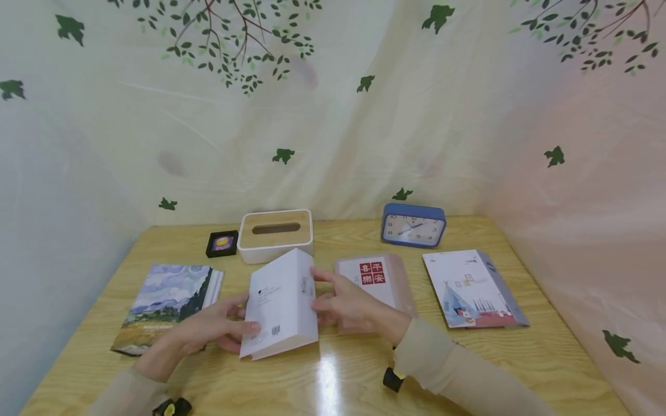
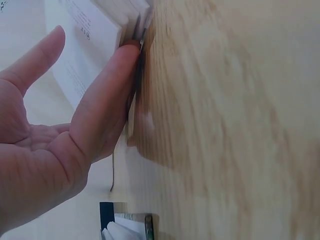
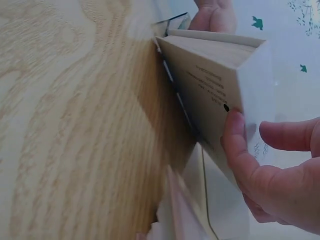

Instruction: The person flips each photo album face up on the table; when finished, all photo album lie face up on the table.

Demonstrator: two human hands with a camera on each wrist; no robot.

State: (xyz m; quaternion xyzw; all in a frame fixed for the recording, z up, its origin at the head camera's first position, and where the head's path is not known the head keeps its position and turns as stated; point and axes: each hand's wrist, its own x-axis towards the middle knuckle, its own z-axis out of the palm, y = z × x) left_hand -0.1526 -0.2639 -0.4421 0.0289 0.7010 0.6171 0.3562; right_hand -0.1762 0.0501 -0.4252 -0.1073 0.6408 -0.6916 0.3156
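Note:
A thick white paperback book is tilted above the table at the middle, its spine toward the right. My left hand holds its left edge, with the thumb over the printed cover. In the left wrist view, the fingers of that hand reach under the book. At the spine side, my right hand grips the book; in the right wrist view, its thumb is by the spine and a finger presses the cover. Some left-hand fingers are hidden behind the book.
Left lie books with a landscape painting cover. A booklet with red characters and an illustrated booklet lie to the right. Behind stand a small black frame, a tissue box and a blue clock, near the curtain.

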